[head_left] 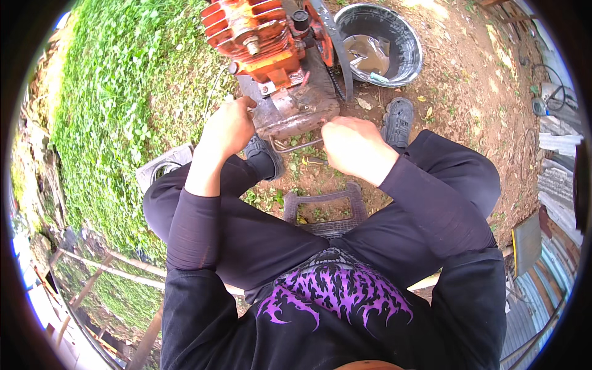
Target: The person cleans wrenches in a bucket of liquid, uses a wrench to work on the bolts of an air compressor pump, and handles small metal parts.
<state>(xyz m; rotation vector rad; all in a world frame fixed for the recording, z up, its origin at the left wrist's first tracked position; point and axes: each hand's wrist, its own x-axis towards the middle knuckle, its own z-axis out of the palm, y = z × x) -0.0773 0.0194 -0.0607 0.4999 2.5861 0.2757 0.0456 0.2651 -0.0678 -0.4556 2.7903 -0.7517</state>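
Observation:
An orange finned compressor pump (250, 28) sits on a rusty, grimy metal tank (302, 114) in front of me. My left hand (228, 126) is at the tank's near left corner, with its fingers curled in. Whatever those fingers hold, if anything, is hidden. At the near right corner, my right hand (357, 148) is closed in a fist against the tank's end, its grip also out of sight. Between the two hands, a bent metal rod handle (297, 147) sticks out below the tank.
Beyond the machine's right side stands a black bucket (410, 58) with murky water in it. A yellow-and-black tool (314, 161) lies on the dirt between my shoes. Closer in is a dark plastic frame (320, 198). Corrugated sheets (558, 185) line the far right.

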